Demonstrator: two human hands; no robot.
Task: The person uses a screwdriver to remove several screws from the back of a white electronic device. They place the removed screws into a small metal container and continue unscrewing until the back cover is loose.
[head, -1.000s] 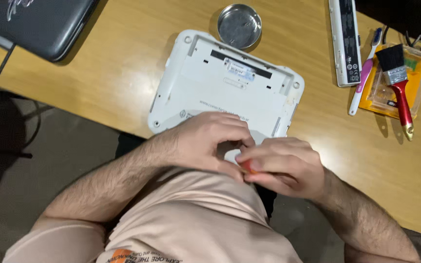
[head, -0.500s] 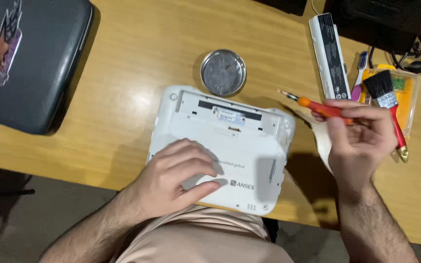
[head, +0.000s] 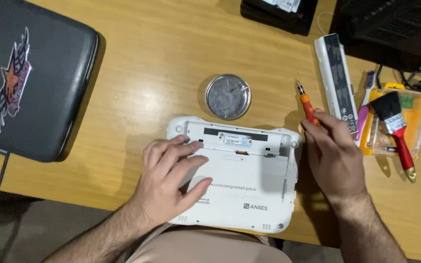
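The small white laptop [head: 235, 175] lies upside down on the wooden table [head: 147, 63], close to the person's body. Its battery slot along the far edge is open and empty. The left hand [head: 169, 182] lies flat on the bottom cover, with its fingers spread out and loose, pressing down but not gripping anything. Its fingertips reach up to the edge of the empty slot.

The right hand [head: 334, 156] is just to the right of the laptop. Its fingers are closed around an orange screwdriver [head: 307, 106], and the metal tip sticks out past the fingertips, pointing away from the person. The tip is in the air and not on any screw.

This looks like the step of taking out the screws in the bottom cover. I think the next move needs the tip turned down and set right into a screw head, while the flat hand keeps the laptop from sliding.

A round metal dish [head: 228, 96] sits just beyond the left fingertips. A long white battery [head: 337, 80] lies beside the right fingertips, with a red-handled brush [head: 394, 127] on a yellow tray [head: 417, 122] further right.
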